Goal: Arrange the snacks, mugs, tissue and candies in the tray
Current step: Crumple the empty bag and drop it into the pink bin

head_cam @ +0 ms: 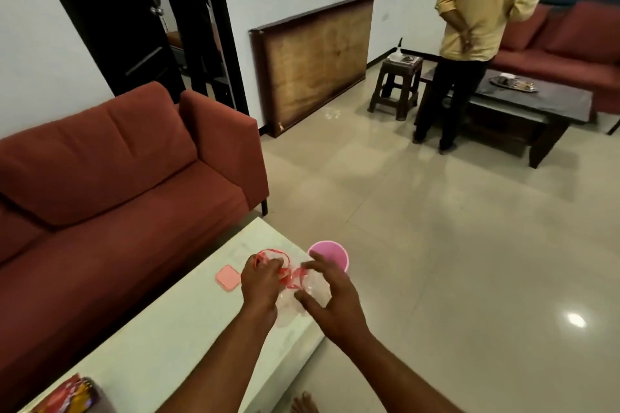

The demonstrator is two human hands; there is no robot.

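Clear bag: a see-through plastic bag with red string or trim (pixel 303 288) sits low in the middle of the frame, at the far corner of the white table (pixel 161 329). It is blurry and crumpled.
Which way it points: its long side seems to run from the red loops at the top down toward the bottom of the frame. I cannot tell for sure.
Left hand: the left hand (pixel 260 285) is curled tight, pinching the red loops at the top of the bag.
Right hand: the right hand (pixel 332 298) has its fingers spread wide and bent, touching the right side of the bag.
Pink cup: a round pink plastic cup (pixel 330 256) stands upright, open side up, just behind the right hand at the table's edge.
Pink card: a small flat pink square (pixel 229 278) lies on the table just left of the left hand.
Snack packs: shiny red and yellow packets (pixel 70 396) peek in at the bottom left corner.
Sofa: a long red cloth sofa (pixel 110 178) fills the left side.
Other person: someone in a yellow shirt (pixel 483 0) stands at the upper right, beside a dark low table (pixel 523 100).
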